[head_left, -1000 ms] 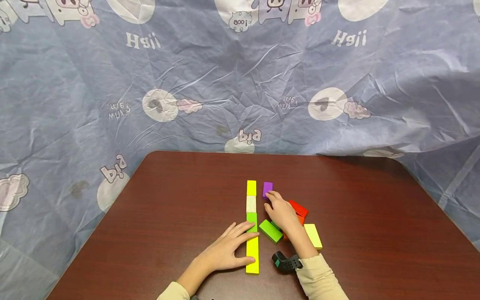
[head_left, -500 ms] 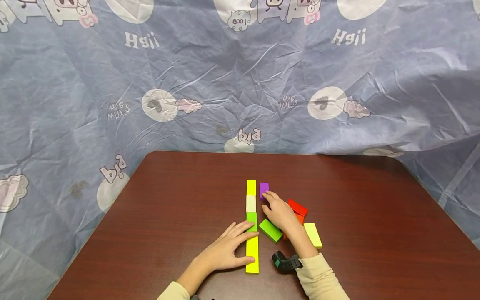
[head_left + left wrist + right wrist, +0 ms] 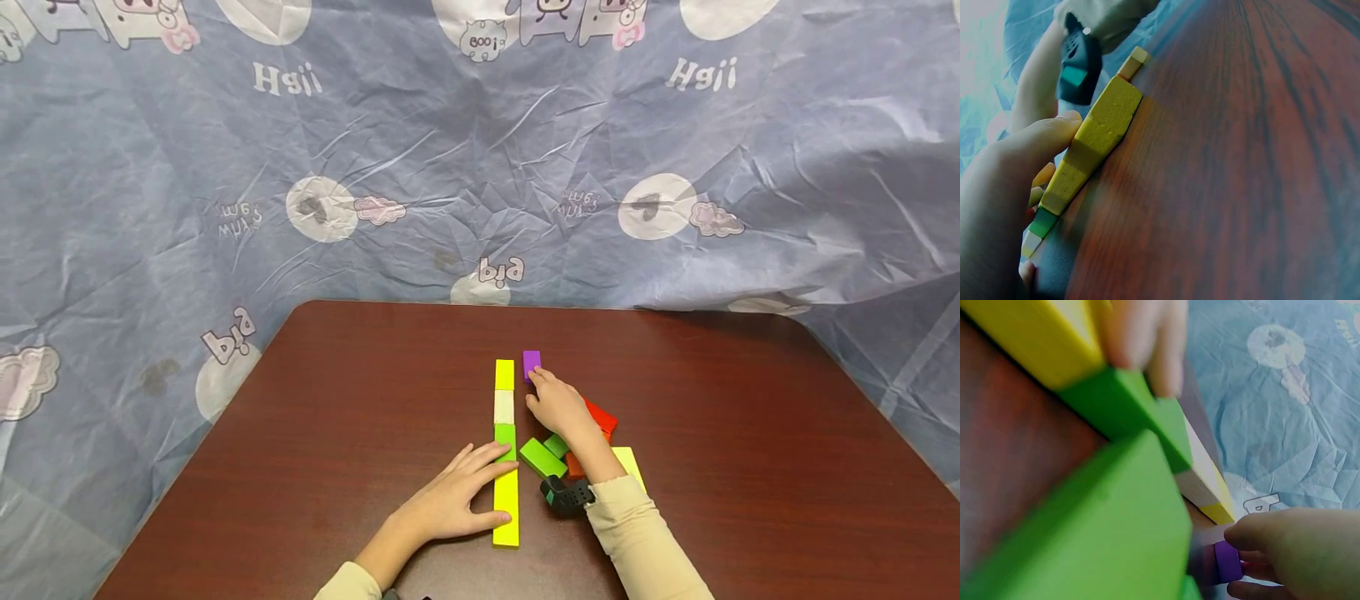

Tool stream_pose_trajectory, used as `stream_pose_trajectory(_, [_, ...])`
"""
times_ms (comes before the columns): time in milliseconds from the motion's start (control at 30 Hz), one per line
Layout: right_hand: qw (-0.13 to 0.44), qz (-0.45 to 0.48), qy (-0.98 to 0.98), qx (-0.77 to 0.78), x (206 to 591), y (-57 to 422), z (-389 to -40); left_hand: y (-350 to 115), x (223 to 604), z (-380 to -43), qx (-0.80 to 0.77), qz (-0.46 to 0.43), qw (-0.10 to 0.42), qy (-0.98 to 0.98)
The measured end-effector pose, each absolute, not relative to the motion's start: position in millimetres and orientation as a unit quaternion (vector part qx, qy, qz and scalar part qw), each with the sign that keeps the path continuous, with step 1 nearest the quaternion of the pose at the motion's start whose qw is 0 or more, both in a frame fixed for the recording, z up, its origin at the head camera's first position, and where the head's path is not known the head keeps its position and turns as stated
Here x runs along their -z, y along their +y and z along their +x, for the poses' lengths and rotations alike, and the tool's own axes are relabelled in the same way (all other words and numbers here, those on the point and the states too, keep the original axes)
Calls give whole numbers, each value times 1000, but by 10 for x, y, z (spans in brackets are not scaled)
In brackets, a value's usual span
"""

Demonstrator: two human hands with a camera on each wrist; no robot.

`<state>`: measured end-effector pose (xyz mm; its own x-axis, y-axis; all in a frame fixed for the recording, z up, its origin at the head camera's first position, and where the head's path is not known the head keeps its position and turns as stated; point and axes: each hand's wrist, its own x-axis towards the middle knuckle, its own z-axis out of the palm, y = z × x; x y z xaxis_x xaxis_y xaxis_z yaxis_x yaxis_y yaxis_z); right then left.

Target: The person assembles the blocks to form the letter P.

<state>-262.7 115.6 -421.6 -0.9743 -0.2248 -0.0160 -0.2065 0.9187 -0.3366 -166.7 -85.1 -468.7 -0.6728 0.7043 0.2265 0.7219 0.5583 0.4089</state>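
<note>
In the head view my left hand [image 3: 453, 500] lies along a straight row of blocks, its spread fingers and thumb touching the green block [image 3: 505, 435] and the long yellow block [image 3: 506, 487]. The left wrist view shows the thumb against the yellow block's side [image 3: 1094, 140]. Farther along the row come a white block [image 3: 504, 407] and a yellow end block [image 3: 505, 375]. My right hand [image 3: 561, 410] reaches forward, fingertips resting on the near end of a purple block [image 3: 532, 362], right of the row's far end. Its thumb sits apart from that block in the head view.
Under my right forearm lies a loose pile: a green block [image 3: 543, 458], a darker green one [image 3: 557, 445], red blocks [image 3: 602, 419] and a pale yellow block [image 3: 628, 463], partly hidden. A black wrist device [image 3: 566, 496] hangs beside them. A patterned cloth [image 3: 480, 167] stands behind the table.
The purple block slid left toward the row, then away toward the far edge, with my right hand moving along. My left hand has stayed in place on the row.
</note>
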Motion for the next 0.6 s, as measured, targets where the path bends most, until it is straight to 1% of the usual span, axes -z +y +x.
stream_pose_trajectory(200, [49,-110,982,145,4176,1165,-2886,-842,4687,-1669,241,-400,15,-884])
stream_pose_trajectory(367, [61,-114,976,177,4232,1106,-3087,-853,4684,-1677,238,-399,16,-886])
stream_pose_trajectory(600, [66,-124,965,223,4323,946,-3189,-857,4693,-1675,237,-399,17,-886])
